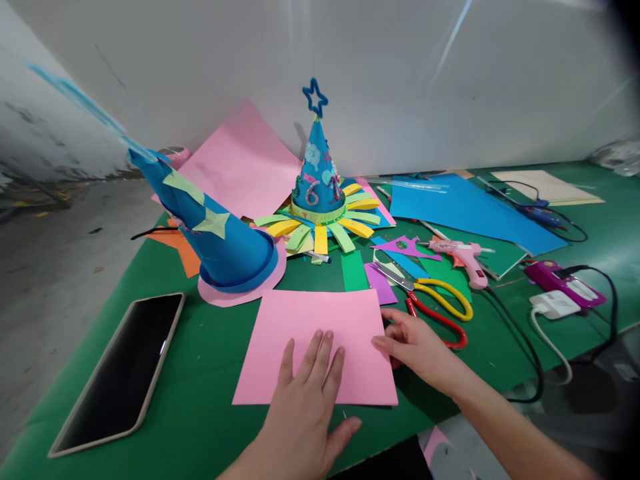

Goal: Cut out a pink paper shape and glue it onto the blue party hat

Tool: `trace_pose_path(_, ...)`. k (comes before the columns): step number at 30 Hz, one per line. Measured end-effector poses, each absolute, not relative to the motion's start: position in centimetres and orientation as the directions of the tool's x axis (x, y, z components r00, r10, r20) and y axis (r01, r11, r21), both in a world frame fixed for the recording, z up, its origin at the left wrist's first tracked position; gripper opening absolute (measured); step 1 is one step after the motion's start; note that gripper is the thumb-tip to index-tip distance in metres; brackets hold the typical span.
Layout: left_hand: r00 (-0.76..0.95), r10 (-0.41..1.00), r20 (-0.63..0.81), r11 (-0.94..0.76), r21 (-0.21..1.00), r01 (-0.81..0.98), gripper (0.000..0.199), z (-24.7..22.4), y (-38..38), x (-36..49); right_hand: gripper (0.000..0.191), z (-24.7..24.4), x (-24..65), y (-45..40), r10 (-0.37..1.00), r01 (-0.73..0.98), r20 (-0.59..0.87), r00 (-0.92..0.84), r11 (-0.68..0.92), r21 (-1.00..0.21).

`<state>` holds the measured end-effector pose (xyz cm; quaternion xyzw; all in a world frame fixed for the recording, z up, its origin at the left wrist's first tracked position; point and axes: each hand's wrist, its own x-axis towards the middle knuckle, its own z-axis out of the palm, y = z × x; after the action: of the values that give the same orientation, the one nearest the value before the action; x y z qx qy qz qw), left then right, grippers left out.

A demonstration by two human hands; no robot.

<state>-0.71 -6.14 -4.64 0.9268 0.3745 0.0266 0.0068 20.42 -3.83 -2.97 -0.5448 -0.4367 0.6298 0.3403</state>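
A pink sheet lies on the green table in front of me. My left hand rests flat on it with the fingers spread. At the sheet's right edge, my right hand has its thumb on top and its fingers at the side, pinching the edge. Scissors with one yellow and one red handle lie just beyond my right hand. Left of the sheet's far edge leans a blue cone hat with green stars and a pink brim.
A decorated blue cone hat with a star stands at the back. A phone lies at the left. To the right are a pink glue gun, blue sheet, white plug and cables. Paper scraps lie behind the sheet.
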Motion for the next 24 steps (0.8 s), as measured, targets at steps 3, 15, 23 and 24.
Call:
trace_pose_path(3,0.715,0.698,0.044,-0.716,0.028,0.698,0.063,-4.60,-6.21,-0.81,0.037,-3.00,20.45,-3.80,0.906,0.051,-0.385,-0.174,-0.383,-0.923)
trace_pose_path(15,0.709,0.703,0.051,-0.711,0.027,0.703,0.063,-4.66,-6.12,-0.63,0.037,-2.99,20.41,-3.91,0.915,0.065,-0.370,-0.162,-0.364,-0.929)
trace_pose_path(23,0.716,0.697,0.040,-0.717,0.029,0.696,0.063,-4.29,-5.99,-0.66,0.038,-3.29,20.33,-3.84,0.919,0.064,-0.366,-0.147,-0.361,-0.930)
trace_pose_path(24,0.715,0.698,0.032,-0.716,0.037,0.697,0.063,-4.23,-5.95,-0.65,0.040,-3.35,20.30,-3.86,0.920,0.062,-0.366,-0.142,-0.361,-0.931)
